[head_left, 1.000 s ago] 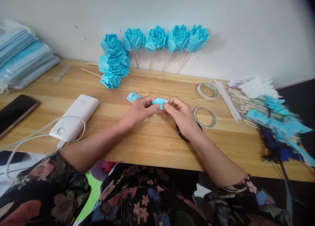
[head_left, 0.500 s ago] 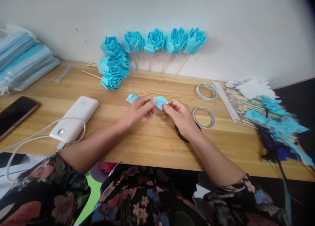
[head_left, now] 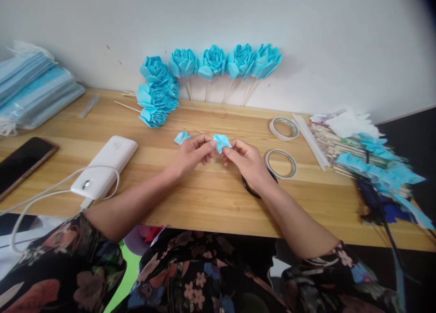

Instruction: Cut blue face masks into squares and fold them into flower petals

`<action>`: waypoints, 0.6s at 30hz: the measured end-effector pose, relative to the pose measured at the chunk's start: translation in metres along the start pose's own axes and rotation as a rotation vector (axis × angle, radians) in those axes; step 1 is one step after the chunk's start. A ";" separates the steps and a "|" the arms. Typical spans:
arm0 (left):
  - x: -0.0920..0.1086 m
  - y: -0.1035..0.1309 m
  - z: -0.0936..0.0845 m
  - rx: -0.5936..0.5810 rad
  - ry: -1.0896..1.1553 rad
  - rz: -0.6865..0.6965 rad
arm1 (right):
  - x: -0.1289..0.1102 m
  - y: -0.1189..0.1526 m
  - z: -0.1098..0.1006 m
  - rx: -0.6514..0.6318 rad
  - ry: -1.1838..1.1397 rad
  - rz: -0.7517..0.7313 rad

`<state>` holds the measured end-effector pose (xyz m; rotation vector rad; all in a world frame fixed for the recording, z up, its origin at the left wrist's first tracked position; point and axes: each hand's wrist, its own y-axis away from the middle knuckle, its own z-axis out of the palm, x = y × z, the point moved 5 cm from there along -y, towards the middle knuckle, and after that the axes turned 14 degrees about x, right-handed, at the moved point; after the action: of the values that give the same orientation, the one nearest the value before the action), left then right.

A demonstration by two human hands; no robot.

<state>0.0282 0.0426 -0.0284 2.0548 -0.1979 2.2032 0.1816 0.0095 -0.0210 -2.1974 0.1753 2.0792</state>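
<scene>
Between my hands is a small light-blue folded piece [head_left: 222, 143], held above the middle of the wooden table. My left hand [head_left: 195, 153] pinches its left edge between thumb and fingers. On its right side, my right hand [head_left: 245, 160] grips the lower corner with thumb and forefinger. Another small blue piece [head_left: 181, 137] lies on the table just behind my left hand. Under my right wrist is a black ring [head_left: 251, 188], partly covered. Two tape rolls, one nearer [head_left: 281, 163] and one farther [head_left: 284, 128], lie right of my right hand.
Blue flowers on sticks [head_left: 213, 63] lean against the wall; more [head_left: 157, 92] are stacked to their left. At left are packed masks [head_left: 37, 88], a phone [head_left: 25, 163] and a white power bank [head_left: 104, 167] with a cable. Sticks [head_left: 329, 145] and blue strips [head_left: 378, 170] lie at right.
The blue piece has shifted and tilted slightly between my fingers, and my right hand has moved a little to the left. The camera view has shifted slightly.
</scene>
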 end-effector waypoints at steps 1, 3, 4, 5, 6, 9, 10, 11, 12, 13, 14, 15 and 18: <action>0.000 0.000 0.000 -0.005 -0.013 -0.011 | 0.000 0.000 0.000 -0.005 0.010 0.000; 0.001 0.001 0.001 -0.018 -0.045 -0.031 | 0.001 0.000 0.001 -0.022 0.034 -0.001; 0.002 0.001 0.001 -0.028 -0.060 -0.036 | 0.001 0.000 0.001 -0.031 0.045 -0.002; 0.002 0.002 0.002 -0.038 -0.070 -0.036 | 0.002 0.000 0.002 -0.039 0.055 -0.005; 0.003 0.002 0.002 -0.047 -0.073 -0.033 | 0.002 0.000 0.002 -0.047 0.065 -0.008; 0.005 0.003 0.003 -0.052 -0.058 -0.026 | 0.002 0.000 0.002 -0.071 0.091 -0.023; 0.004 0.003 0.002 -0.049 -0.056 -0.028 | 0.002 0.000 0.003 -0.078 0.097 -0.026; 0.004 0.003 0.002 -0.046 -0.059 -0.033 | 0.002 0.000 0.003 -0.085 0.105 -0.030; 0.004 0.003 0.002 -0.045 -0.068 -0.038 | 0.002 0.000 0.003 -0.088 0.114 -0.033; 0.003 0.003 0.002 -0.045 -0.082 -0.041 | 0.002 0.000 0.004 -0.091 0.122 -0.036; 0.003 0.003 0.001 -0.045 -0.100 -0.043 | 0.003 0.001 0.004 -0.093 0.131 -0.038; 0.004 0.003 0.001 -0.041 -0.120 -0.041 | 0.003 0.002 0.006 -0.094 0.139 -0.044; 0.005 0.002 -0.003 -0.008 -0.174 -0.034 | 0.001 0.002 0.007 -0.103 0.175 -0.088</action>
<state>0.0248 0.0411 -0.0233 2.2284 -0.1858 2.0019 0.1741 0.0086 -0.0223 -2.4001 -0.0143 1.8912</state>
